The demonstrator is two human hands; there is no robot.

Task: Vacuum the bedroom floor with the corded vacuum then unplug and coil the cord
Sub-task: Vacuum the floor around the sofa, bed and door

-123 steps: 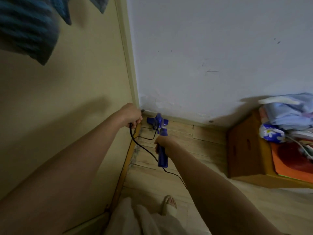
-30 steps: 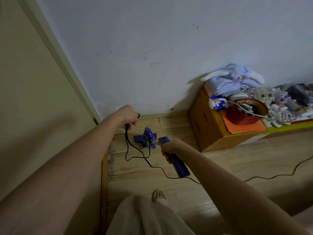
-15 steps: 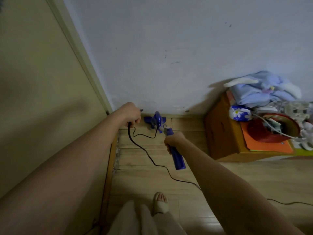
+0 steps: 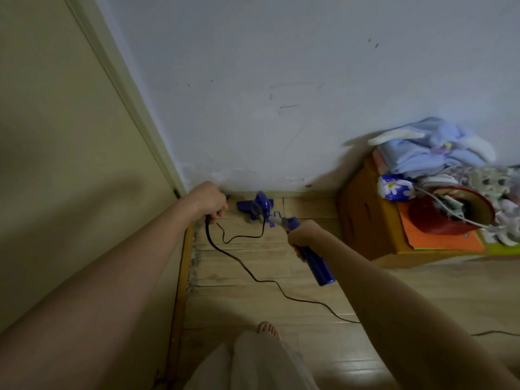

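near edge: a sandalled foot (image 4: 268, 329) planted on the floor (image 4: 281, 347), person standing behind the work and reaching forward with both arms.

cord (image 4: 253, 278) runs black across the floor from the right edge, snakes left and up into the left hand (image 4: 209, 199). that hand is curled tight round the cord and holds it lifted off to the left, probably to keep slack clear of the vacuum's path. a short loop sags from the hand to the vacuum body.

right hand (image 4: 302, 235) is wrapped round the blue handle of the vacuum (image 4: 281, 219), gripping mid-handle with the free end sticking back past the wrist. likely for push control.

long axis: handle end near and to the right, raised; head far and to the left, low, on the floor at the foot of the wall (image 4: 281, 122), close to the corner. so it points away from the person, angled down-left.

further right: a wooden box (image 4: 363, 218) against the wall, piled with clothes (image 4: 427, 153) and a red bowl (image 4: 439, 223).

judgement: vacuuming phase, corner pass. unplug and coil not yet started.
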